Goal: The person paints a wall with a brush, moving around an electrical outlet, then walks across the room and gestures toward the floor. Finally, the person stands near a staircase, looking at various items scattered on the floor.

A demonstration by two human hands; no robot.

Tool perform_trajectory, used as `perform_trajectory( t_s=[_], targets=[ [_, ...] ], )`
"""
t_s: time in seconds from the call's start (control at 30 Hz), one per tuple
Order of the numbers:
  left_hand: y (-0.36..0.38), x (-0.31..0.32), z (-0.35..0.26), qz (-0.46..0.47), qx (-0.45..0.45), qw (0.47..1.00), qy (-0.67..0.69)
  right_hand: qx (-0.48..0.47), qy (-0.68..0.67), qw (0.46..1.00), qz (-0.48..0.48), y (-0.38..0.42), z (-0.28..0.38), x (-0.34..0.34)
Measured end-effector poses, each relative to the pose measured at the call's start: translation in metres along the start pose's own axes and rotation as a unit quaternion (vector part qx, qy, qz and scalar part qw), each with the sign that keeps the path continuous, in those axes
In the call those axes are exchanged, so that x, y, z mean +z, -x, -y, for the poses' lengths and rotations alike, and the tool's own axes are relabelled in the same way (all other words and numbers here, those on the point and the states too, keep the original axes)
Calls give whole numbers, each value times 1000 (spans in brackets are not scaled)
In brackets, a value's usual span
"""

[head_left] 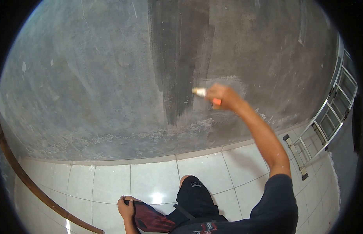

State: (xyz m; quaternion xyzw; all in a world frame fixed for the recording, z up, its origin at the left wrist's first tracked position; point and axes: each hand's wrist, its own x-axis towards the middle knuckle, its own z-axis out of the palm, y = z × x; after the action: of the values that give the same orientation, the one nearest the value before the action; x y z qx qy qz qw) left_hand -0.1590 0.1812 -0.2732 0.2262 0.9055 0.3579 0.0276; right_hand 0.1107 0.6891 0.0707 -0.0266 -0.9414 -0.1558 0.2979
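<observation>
My right hand (223, 96) is closed around a paintbrush (200, 92), held out at the wall (111, 70). The brush has pale bristles, a white band and an orange handle that shows partly below my fingers. Its tip points left, at the edge of a darker vertical strip (177, 58) on the grey wall; whether it touches is hard to tell. My left hand (126, 208) rests on my bent left knee, fingers lying over it, with no tool in it.
A folding metal ladder (327, 117) leans at the right, its foot on the white tiled floor (154, 175). A brown bamboo-like pole (29, 185) slants along the left. Flaking patches (158, 134) run low across the wall. My knees are close to its base.
</observation>
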Motion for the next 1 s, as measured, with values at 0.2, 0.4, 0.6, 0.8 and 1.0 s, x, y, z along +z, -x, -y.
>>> perform_trajectory(
  t_s=[0.2,0.4,0.6,0.8,1.0],
  targets=[
    [4,-2,-10,-15,-14,1000,-20,-45,187,961,-197,-96,-64,-135],
    [5,-3,-14,-11,-6,1000,7,-62,285,928,-232,-67,-63,-71],
    [10,-9,-20,-21,4,1000,-5,-53,66,996,-16,55,31,52],
    [11,-10,-12,-24,-1,1000,1,-10,45,997,-66,-21,-27,-36],
    [12,-6,-11,-33,2,999,0,-46,239,920,-306,-107,-45,-147]
  ],
)
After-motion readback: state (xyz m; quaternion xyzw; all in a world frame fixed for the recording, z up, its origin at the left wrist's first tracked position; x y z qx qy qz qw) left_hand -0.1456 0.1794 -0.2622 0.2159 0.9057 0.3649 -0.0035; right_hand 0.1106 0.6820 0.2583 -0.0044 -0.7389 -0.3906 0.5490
